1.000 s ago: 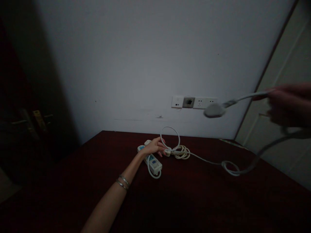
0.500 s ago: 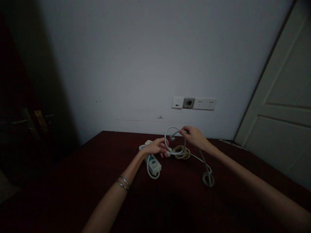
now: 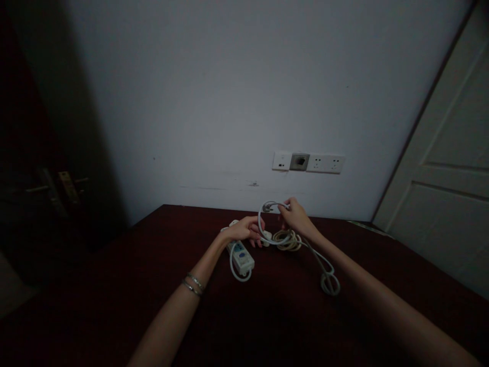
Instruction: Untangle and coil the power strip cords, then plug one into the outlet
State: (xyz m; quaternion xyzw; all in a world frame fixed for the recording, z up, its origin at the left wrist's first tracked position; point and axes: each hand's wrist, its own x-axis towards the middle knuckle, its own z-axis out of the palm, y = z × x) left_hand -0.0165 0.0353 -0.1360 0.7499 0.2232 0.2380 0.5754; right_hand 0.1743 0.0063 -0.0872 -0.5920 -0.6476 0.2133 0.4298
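My left hand (image 3: 246, 229) is closed around a white power cord (image 3: 261, 224), just over a white power strip (image 3: 243, 260). My right hand (image 3: 297, 218) pinches the same cord higher up and to the right. Between the hands the cord forms a round loop, with a plug (image 3: 267, 207) at its upper left. Below the loop lies a coiled cream cable (image 3: 292, 242). Part of the strip is hidden under my left hand and wrist. To the right, the cord runs down to a small tangled loop (image 3: 330, 284) on the dark red table (image 3: 282, 306).
Wall sockets (image 3: 324, 163) and a grey wall plate (image 3: 299, 161) sit on the pale wall behind the table. A white panelled door (image 3: 454, 153) stands at the right. On the far left, a dark door carries a brass-coloured lock plate (image 3: 69, 187).
My right hand has turned and come slightly down, its fingers more curled round the cord. The plug has moved up and left along the loop. My left hand stays nearly in place.
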